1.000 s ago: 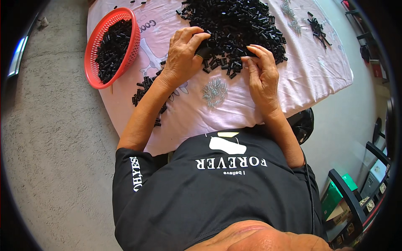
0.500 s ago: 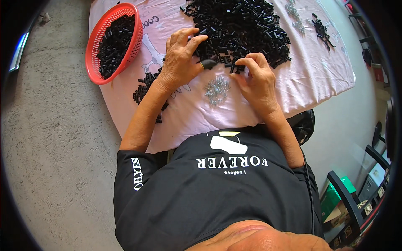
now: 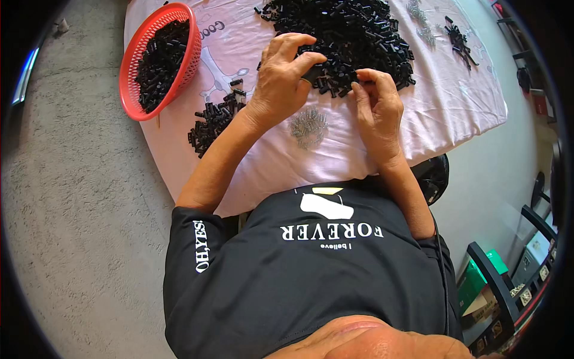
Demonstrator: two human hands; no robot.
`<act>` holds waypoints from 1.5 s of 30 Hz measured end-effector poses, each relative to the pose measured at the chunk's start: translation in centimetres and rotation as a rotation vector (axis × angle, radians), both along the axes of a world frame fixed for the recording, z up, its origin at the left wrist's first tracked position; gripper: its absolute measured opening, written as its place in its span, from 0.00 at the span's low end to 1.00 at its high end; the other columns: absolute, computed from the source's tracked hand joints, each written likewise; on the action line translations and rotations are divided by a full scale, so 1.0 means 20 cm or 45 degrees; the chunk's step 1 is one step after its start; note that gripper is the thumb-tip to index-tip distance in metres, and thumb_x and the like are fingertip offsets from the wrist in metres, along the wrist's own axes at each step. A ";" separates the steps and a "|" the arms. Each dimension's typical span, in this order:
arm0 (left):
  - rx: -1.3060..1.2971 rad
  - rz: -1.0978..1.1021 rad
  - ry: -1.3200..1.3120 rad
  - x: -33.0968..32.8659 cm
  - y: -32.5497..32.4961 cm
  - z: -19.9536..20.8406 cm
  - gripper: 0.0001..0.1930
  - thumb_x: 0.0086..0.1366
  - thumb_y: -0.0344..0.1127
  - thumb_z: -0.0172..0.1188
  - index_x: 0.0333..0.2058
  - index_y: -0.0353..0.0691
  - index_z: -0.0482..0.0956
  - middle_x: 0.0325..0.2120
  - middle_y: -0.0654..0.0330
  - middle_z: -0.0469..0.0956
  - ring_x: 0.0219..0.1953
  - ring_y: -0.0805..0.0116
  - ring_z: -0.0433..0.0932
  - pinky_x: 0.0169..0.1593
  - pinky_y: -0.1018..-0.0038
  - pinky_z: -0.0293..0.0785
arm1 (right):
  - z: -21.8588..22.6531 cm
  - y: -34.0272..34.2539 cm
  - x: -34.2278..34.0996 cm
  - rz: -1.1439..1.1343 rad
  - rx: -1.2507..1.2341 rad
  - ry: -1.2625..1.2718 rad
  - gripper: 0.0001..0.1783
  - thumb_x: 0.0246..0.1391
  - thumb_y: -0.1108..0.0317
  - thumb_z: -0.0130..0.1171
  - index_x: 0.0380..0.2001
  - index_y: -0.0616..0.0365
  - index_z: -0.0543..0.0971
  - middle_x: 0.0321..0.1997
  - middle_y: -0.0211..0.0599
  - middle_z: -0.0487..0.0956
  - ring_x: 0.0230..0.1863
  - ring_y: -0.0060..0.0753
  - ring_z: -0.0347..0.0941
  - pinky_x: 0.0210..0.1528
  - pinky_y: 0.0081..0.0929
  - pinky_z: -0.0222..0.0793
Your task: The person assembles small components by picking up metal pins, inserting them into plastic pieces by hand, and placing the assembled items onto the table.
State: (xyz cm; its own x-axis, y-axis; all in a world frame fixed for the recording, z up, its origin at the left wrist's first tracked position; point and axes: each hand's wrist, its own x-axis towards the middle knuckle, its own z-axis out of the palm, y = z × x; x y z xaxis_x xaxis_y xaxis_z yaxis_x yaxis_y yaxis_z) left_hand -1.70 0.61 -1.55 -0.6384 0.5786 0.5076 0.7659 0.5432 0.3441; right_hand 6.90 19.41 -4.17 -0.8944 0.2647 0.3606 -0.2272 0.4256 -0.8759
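A large heap of small black tubular pieces (image 3: 344, 36) lies on the far side of the table. At its near edge is my left hand (image 3: 281, 81), fingers curved and apart, with a dark cover on the thumb tip, partly lost against the pieces. My right hand (image 3: 379, 110) is closed in a pinch at the heap's near right edge. Thumb and forefinger seem to hold a small black tubular piece, hard to separate from those behind. Between the hands, nearer me, lies a little pile of small shiny clear or silvery parts (image 3: 309, 127).
A red plastic basket (image 3: 127, 90) of black pieces stands at the far left. A smaller black pile (image 3: 206, 125) lies beside my left forearm. More shiny parts (image 3: 421, 24) and a few black pieces (image 3: 457, 42) lie far right on the pink tablecloth (image 3: 263, 179).
My left hand has moved right along the heap, its thumb now among the pieces. My right hand has shifted right and slightly away from me, to the heap's edge.
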 end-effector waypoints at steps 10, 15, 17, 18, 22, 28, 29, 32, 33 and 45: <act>-0.057 0.017 0.015 -0.05 0.04 -0.03 0.20 0.43 0.22 0.61 0.39 0.43 0.83 0.50 0.55 0.75 0.58 0.52 0.69 0.61 0.58 0.63 | 0.00 0.01 -0.01 0.130 0.127 -0.012 0.24 0.56 0.80 0.58 0.57 0.60 0.75 0.52 0.47 0.80 0.45 0.45 0.81 0.48 0.34 0.76; -0.051 0.078 -0.025 -0.03 0.00 -0.02 0.21 0.46 0.21 0.56 0.41 0.42 0.82 0.52 0.55 0.75 0.58 0.51 0.70 0.64 0.60 0.63 | 0.02 0.01 -0.01 0.189 0.145 -0.018 0.23 0.57 0.82 0.55 0.57 0.58 0.76 0.51 0.47 0.81 0.50 0.47 0.80 0.51 0.35 0.76; -0.026 0.079 -0.025 -0.03 0.02 -0.02 0.22 0.46 0.21 0.55 0.42 0.42 0.82 0.52 0.55 0.75 0.58 0.51 0.70 0.64 0.60 0.63 | 0.00 0.01 -0.02 0.166 0.083 0.003 0.23 0.57 0.83 0.55 0.56 0.58 0.76 0.50 0.46 0.82 0.49 0.45 0.80 0.50 0.34 0.76; -0.006 0.056 -0.015 -0.04 0.04 -0.02 0.23 0.46 0.20 0.55 0.43 0.43 0.82 0.53 0.55 0.75 0.58 0.51 0.70 0.64 0.60 0.63 | 0.00 0.00 -0.02 0.141 0.021 0.023 0.23 0.57 0.83 0.54 0.56 0.58 0.76 0.49 0.45 0.82 0.48 0.43 0.81 0.49 0.32 0.76; -0.025 -0.028 0.038 -0.05 0.12 -0.02 0.26 0.45 0.20 0.56 0.45 0.44 0.82 0.53 0.55 0.75 0.59 0.52 0.69 0.64 0.59 0.62 | 0.03 0.01 -0.01 0.102 -0.113 -0.010 0.19 0.57 0.84 0.55 0.51 0.59 0.78 0.44 0.42 0.83 0.45 0.38 0.81 0.46 0.29 0.76; -0.087 -0.019 0.020 -0.05 0.08 0.00 0.23 0.46 0.21 0.56 0.43 0.45 0.83 0.54 0.54 0.74 0.59 0.51 0.69 0.64 0.58 0.62 | 0.02 0.02 -0.01 0.263 0.147 0.124 0.13 0.56 0.83 0.58 0.43 0.59 0.83 0.40 0.42 0.84 0.38 0.38 0.81 0.41 0.29 0.76; -0.066 0.016 0.005 -0.04 0.05 0.01 0.22 0.47 0.21 0.57 0.42 0.44 0.83 0.54 0.54 0.74 0.59 0.51 0.69 0.64 0.58 0.62 | 0.02 0.02 -0.01 0.265 0.145 0.123 0.13 0.56 0.83 0.58 0.43 0.59 0.83 0.40 0.42 0.84 0.38 0.38 0.81 0.41 0.29 0.76; -0.043 0.074 -0.039 -0.01 -0.02 0.03 0.20 0.47 0.21 0.57 0.41 0.43 0.84 0.53 0.53 0.75 0.57 0.50 0.70 0.63 0.60 0.65 | 0.02 0.02 -0.01 0.214 0.095 0.135 0.14 0.56 0.82 0.59 0.44 0.58 0.83 0.40 0.40 0.85 0.38 0.38 0.81 0.40 0.29 0.76; -0.026 0.096 -0.066 0.00 -0.04 0.05 0.20 0.48 0.22 0.56 0.41 0.42 0.84 0.53 0.53 0.75 0.57 0.50 0.71 0.62 0.61 0.66 | 0.00 0.01 -0.02 0.166 0.029 0.158 0.14 0.56 0.82 0.60 0.44 0.58 0.83 0.39 0.39 0.85 0.38 0.36 0.81 0.39 0.29 0.76; 0.072 0.249 -0.339 0.24 -0.21 0.09 0.11 0.51 0.20 0.66 0.34 0.41 0.82 0.37 0.58 0.77 0.42 0.57 0.74 0.46 0.66 0.73 | 0.02 0.01 0.00 0.127 0.047 0.162 0.10 0.53 0.83 0.62 0.37 0.58 0.84 0.32 0.31 0.82 0.24 0.17 0.72 0.24 0.16 0.66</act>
State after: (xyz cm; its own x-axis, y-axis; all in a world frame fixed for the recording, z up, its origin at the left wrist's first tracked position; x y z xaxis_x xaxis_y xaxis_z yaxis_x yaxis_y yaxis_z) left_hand 3.17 -3.61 0.30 -0.8493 0.4075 0.3357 0.5279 0.6454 0.5521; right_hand 6.90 19.70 -3.82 -0.8621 0.1614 0.4804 -0.3778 0.4271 -0.8215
